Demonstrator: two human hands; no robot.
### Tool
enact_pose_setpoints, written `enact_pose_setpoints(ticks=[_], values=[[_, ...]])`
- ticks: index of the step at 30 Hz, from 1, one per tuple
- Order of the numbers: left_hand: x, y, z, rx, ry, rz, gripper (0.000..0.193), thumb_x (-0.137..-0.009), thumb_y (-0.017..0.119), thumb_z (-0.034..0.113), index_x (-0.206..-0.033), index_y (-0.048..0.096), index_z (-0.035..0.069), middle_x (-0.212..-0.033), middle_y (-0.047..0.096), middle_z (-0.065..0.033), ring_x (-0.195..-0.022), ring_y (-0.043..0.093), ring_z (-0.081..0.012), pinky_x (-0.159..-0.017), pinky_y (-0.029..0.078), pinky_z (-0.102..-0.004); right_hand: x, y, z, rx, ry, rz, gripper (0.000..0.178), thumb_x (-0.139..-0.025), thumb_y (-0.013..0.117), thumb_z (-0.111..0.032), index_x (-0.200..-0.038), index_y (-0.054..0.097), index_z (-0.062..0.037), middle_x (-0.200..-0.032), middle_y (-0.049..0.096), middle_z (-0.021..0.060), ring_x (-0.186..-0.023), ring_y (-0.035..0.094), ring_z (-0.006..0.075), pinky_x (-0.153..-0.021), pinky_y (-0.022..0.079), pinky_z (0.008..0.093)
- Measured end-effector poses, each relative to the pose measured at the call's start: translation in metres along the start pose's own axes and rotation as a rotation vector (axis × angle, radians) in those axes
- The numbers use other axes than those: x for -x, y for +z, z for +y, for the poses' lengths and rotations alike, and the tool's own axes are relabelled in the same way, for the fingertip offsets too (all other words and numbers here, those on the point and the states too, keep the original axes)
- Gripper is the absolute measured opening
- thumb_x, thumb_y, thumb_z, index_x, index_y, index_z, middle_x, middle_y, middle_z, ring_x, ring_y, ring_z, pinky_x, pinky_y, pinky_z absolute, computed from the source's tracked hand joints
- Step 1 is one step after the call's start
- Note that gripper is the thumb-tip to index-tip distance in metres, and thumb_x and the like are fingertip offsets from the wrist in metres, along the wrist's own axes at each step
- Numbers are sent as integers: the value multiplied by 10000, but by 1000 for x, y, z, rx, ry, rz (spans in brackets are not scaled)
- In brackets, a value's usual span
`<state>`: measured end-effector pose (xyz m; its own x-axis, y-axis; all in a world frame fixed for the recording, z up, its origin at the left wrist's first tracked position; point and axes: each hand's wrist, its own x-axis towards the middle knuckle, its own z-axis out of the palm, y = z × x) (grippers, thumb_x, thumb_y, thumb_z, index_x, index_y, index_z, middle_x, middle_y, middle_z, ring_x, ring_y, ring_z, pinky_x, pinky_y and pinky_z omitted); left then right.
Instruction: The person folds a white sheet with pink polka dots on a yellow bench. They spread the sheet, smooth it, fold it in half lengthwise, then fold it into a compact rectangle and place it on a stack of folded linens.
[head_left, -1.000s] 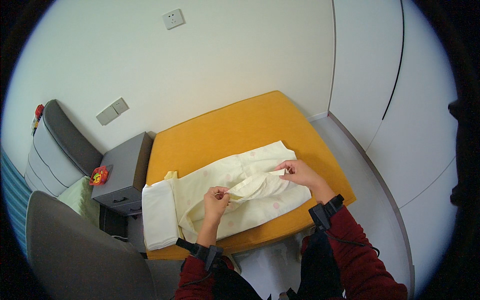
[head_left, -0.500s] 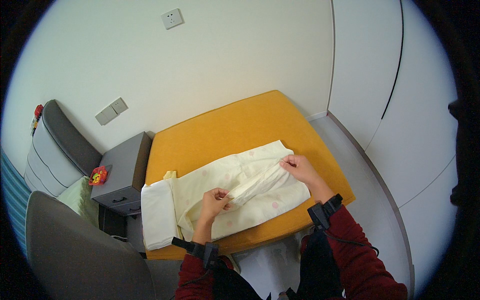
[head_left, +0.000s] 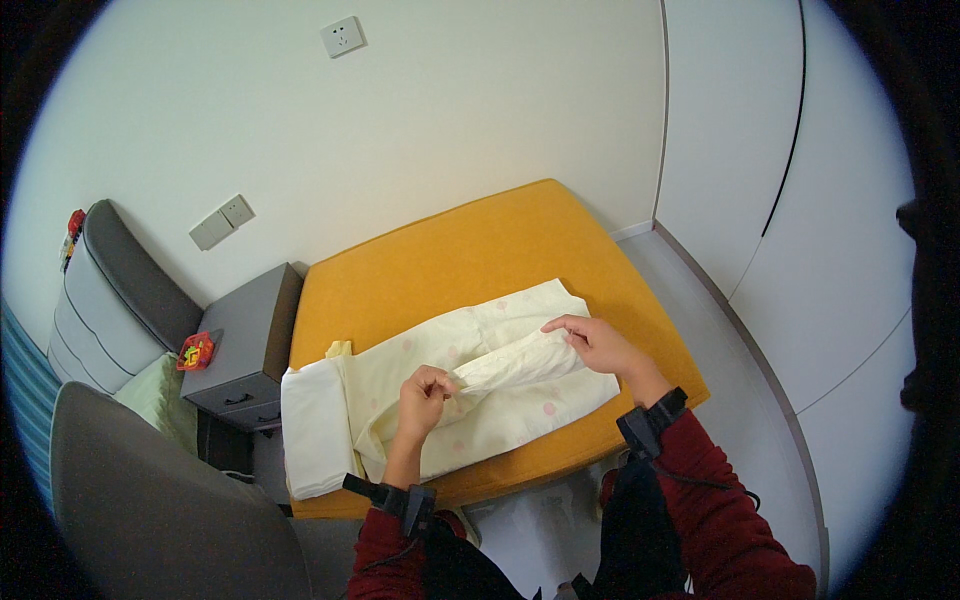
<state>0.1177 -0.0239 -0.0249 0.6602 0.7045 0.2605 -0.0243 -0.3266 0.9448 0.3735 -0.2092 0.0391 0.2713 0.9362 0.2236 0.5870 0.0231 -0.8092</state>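
Note:
A cream cloth (head_left: pixel 500 425) with pale pink dots lies spread over the mustard-yellow padded surface, a loose strip of it raised in a long fold along its middle. My left hand (head_left: pixel 425 395) is closed on the fold's left end, pinching the fabric between thumb and fingers. At the fold's right end, my right hand (head_left: pixel 598 347) rests against the cloth with its index finger stretched out and apart from the other fingers. A folded white cloth (head_left: pixel 318 430) sits at the left end, a bit of yellow fabric (head_left: pixel 340 349) showing at its top corner.
The yellow padded surface (head_left: pixel 450 240) reaches back to the wall. Left of it stand a grey nightstand (head_left: pixel 245 320) with a red basket (head_left: pixel 197 351) on top, and a grey upholstered headboard (head_left: pixel 140 260). White cabinet doors (head_left: pixel 740 130) line the right side.
My right hand has shifted slightly left along the fold, and its pinch has loosened into a stretched index finger. The strip lies flatter. My left hand has barely moved.

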Motion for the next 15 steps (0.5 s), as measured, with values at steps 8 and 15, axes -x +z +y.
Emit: enact_pose_setpoints(ticks=[8,15], values=[[4,6,21,-337,89,-36,245,-775,526,-71,-903,708,32,-816,615,-95,-657,584,-164,-628,475,-262,-2,7,8,-59,23,45,251,-824,610,-99,-1073,635,-80,-866,634,92,-707,553,154,-675,466,290],[5,2,35,-312,75,-124,216,-722,711,58,-934,699,19,-855,617,-79,-650,573,-147,-631,494,-261,-4,6,10,57,-62,82,226,-815,617,-75,-1037,650,-90,-856,593,77,-715,545,197,-662,454,312]])
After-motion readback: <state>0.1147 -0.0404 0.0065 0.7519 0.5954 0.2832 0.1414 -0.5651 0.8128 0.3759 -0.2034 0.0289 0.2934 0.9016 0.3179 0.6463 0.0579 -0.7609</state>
